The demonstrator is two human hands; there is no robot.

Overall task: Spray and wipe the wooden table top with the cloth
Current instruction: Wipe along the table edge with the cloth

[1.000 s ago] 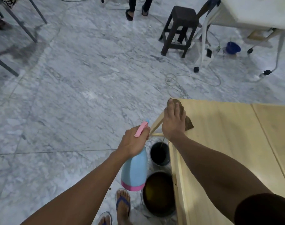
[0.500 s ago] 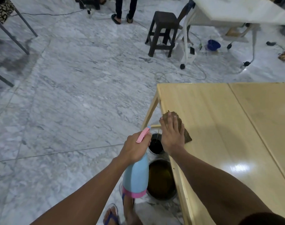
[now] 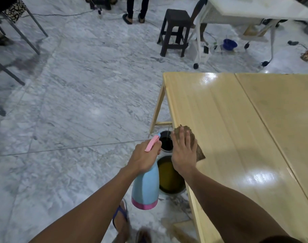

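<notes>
Left hand (image 3: 144, 157) curled in grip, arm extended; right hand (image 3: 184, 153) flat, palm down.

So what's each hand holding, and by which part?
Left hand grips the light-blue plastic spray bottle at its neck. Right hand presses flat on the brown cloth.

Bright, even indoor light. Glare patches on wooden table top (image 3: 237, 137) at 12 o'clock and 5 o'clock; faint sheen on marble floor (image 3: 79, 102). Soft shadows beneath chair legs (image 3: 18, 42), 10 o'clock. Wide-angle bending at edges; feet at 6 o'clock blurred.
</notes>
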